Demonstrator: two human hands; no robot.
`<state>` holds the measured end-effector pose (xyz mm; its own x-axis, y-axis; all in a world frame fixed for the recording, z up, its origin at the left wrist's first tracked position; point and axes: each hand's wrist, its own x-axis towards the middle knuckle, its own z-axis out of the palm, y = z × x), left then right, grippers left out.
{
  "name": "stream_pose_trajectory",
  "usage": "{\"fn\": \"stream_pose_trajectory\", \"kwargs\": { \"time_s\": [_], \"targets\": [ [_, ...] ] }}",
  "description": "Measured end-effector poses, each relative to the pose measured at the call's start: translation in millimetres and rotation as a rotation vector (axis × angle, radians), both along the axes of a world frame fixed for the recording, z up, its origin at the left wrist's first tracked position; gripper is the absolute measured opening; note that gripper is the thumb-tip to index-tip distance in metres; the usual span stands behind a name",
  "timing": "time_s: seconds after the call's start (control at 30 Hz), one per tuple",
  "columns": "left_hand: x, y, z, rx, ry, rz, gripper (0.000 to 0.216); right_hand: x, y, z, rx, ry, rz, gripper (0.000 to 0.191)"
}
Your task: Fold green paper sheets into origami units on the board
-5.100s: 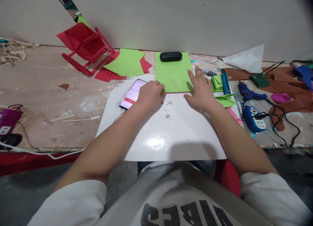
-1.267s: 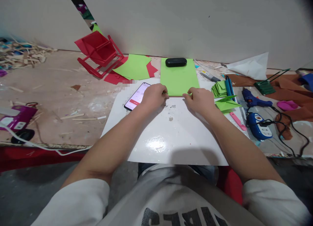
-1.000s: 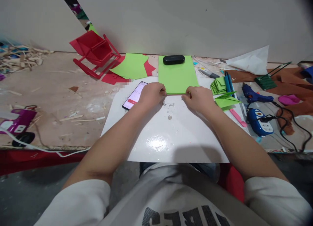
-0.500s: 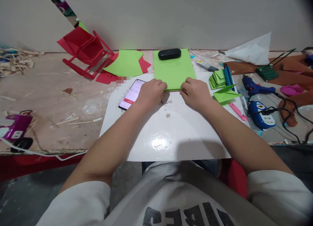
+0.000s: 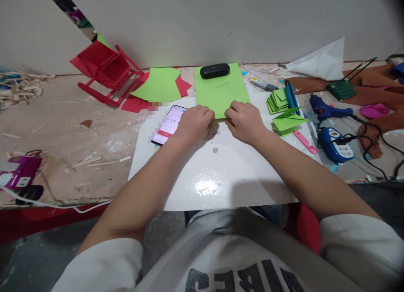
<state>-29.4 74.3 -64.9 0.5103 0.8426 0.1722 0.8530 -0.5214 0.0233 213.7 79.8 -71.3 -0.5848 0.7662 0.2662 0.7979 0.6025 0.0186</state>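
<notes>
A sheet of green paper (image 5: 221, 90) lies on the white board (image 5: 221, 170), its near edge turned up into a narrow fold. My left hand (image 5: 196, 123) grips that edge at its left end, fingers curled and pressed down. At the other end my right hand (image 5: 242, 118) pinches the same edge, thumb below and fingers on top. A black oblong case (image 5: 215, 70) rests on the far part of the sheet. Just left of my left hand is a phone (image 5: 168, 126) with a timer on its screen, partly behind the hand.
A small red chair (image 5: 109, 71) stands back left, beside green paper pieces (image 5: 159, 83). To the right are folded green papers (image 5: 287, 121), a pink cutter (image 5: 305, 142), a blue glue gun (image 5: 330, 109), a blue power socket (image 5: 336, 145) and cords.
My right hand has shifted slightly left along the paper's near edge, closer to my left hand. The whole view has tilted a little; both hands keep their grip.
</notes>
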Motion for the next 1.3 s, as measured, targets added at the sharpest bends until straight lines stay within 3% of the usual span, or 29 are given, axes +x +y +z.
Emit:
{"fn": "stream_pose_trajectory", "kwargs": {
  "time_s": [0.2, 0.37, 0.53, 0.7, 1.07, 1.3],
  "targets": [
    [0, -7, 7.0, -0.003, 0.047, -0.084, 0.028, -3, 1, -2.4, 0.002, -0.031, 0.014, 0.037],
    [-3, -7, 3.5, 0.043, -0.046, -0.045, 0.028, 0, 5, -4.7, 0.002, -0.047, 0.024, 0.044],
    [-2, -5, -0.7, -0.021, -0.115, 0.007, 0.034, 2, 8, -4.2, -0.002, -0.059, -0.005, 0.047],
    [0, -6, -3.1, -0.002, -0.132, 0.014, 0.025, -1, 11, -5.1, -0.023, -0.02, -0.012, 0.043],
    [4, 0, -16.3, 0.051, -0.159, 0.045, 0.032, -1, 12, -6.2, -0.004, -0.024, -0.036, 0.028],
    [8, 2, -20.1, 0.063, -0.199, 0.077, 0.028, 1, 13, -6.5, 0.003, -0.021, 0.001, 0.03]
  ]
}}
